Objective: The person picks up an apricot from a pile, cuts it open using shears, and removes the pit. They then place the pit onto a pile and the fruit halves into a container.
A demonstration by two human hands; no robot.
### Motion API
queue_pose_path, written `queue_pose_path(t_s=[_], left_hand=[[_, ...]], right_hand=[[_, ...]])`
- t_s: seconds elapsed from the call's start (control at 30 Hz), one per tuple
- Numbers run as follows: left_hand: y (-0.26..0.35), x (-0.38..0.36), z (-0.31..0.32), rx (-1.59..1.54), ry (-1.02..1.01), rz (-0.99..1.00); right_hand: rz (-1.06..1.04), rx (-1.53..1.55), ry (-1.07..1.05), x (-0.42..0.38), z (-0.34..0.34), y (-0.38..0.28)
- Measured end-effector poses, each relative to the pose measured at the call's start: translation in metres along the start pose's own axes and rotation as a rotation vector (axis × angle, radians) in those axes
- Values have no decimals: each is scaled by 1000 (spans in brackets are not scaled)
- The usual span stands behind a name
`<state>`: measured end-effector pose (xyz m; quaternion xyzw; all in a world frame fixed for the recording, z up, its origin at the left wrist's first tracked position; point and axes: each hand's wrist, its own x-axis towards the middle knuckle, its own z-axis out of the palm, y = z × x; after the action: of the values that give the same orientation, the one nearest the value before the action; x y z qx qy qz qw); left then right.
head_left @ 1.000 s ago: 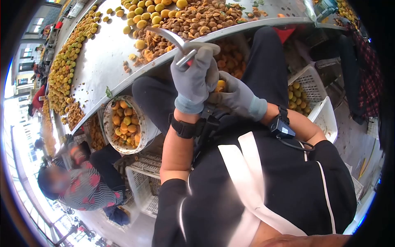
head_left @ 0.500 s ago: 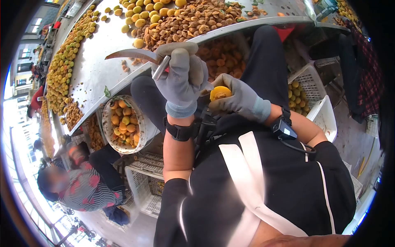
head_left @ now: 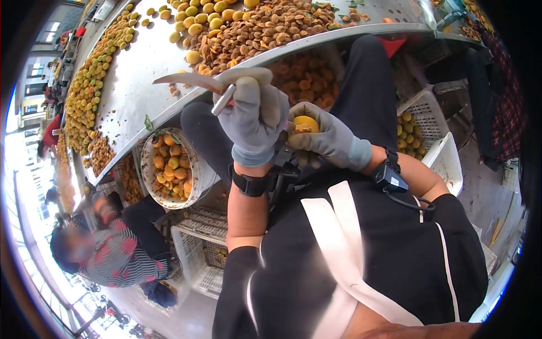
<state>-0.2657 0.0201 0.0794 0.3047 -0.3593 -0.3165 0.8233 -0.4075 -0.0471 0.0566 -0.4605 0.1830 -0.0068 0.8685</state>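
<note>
My left hand [head_left: 251,116], in a grey work glove, is closed round a knife [head_left: 189,81]. Its curved blade points left, away from the fruit. An orange-yellow apricot [head_left: 305,124] sits in my gloved right hand [head_left: 333,138], with the fingers curled about it. Its cut side shows, with what looks like the stone inside. Both hands are close together above my lap, and the left fingers reach the apricot's edge. Beyond them, a heap of brown apricot stones [head_left: 265,31] lies on the metal table [head_left: 132,85].
Whole apricots [head_left: 84,101] line the table's far left. A white bucket [head_left: 195,186] of apricots stands left of my knee. Apricot halves [head_left: 305,79] lie beneath the table edge. White crates [head_left: 195,265] stand on both sides. Another person [head_left: 121,251] sits at lower left.
The knife and my left hand have shifted slightly right and down, closer to the right hand. The apricot has turned in my right hand, and its flat cut face shows less.
</note>
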Motion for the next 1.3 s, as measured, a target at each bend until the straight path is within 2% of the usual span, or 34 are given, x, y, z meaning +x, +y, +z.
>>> queue_pose_path(t_s=[0.13,0.2,0.23,0.3,0.33,0.4,0.53,0.6,0.63,0.7,0.73,0.8,0.9,0.93,1.0,1.03,1.07,1.1,1.13,1.2,1.23,1.3], left_hand=[[0,3,-2,-91,51,-10],[-3,3,0,-4,119,-15],[-3,4,0,-5,120,-15],[-3,8,1,-71,96,-15],[-1,9,3,-74,97,-14],[4,10,4,-143,77,-36],[-2,9,5,-96,73,-32],[-6,5,6,119,146,-21],[-6,4,7,107,179,-59],[-12,1,5,110,143,-97],[-14,0,5,115,105,-134],[-14,2,7,130,109,-149],[-11,6,8,69,80,-165],[-10,7,8,73,86,-137],[-5,8,8,84,95,-113],[0,10,11,-37,73,-121],[4,9,13,-160,51,-134],[5,10,12,-105,50,-126],[3,10,12,-105,49,-127],[-4,10,9,75,52,-93],[-4,9,8,77,53,-92],[-5,6,9,147,94,-130]], right_hand=[[-141,18,11,11,-2,18],[-531,-563,85,18,-8,19],[-530,-563,85,17,-8,20],[-234,-223,76,10,0,10],[-232,-226,78,7,2,6],[-36,167,-28,2,4,2],[-102,103,0,11,0,15],[-495,-503,60,21,-12,18],[-495,-504,60,22,-20,15],[-238,-599,-31,20,-26,1],[-238,-599,-31,17,-25,-6],[81,-501,-79,9,-18,-30],[165,-408,-14,1,-6,-39],[164,-409,-16,2,-5,-36],[7,-282,20,7,-4,-20],[8,-277,18,11,-2,-9],[-124,-177,38,15,-1,6],[-256,-81,59,18,0,17],[-257,-81,60,21,-2,24],[-569,-341,183,25,-2,31],[-568,-341,180,25,-5,30],[-365,-387,83,21,-12,18]])
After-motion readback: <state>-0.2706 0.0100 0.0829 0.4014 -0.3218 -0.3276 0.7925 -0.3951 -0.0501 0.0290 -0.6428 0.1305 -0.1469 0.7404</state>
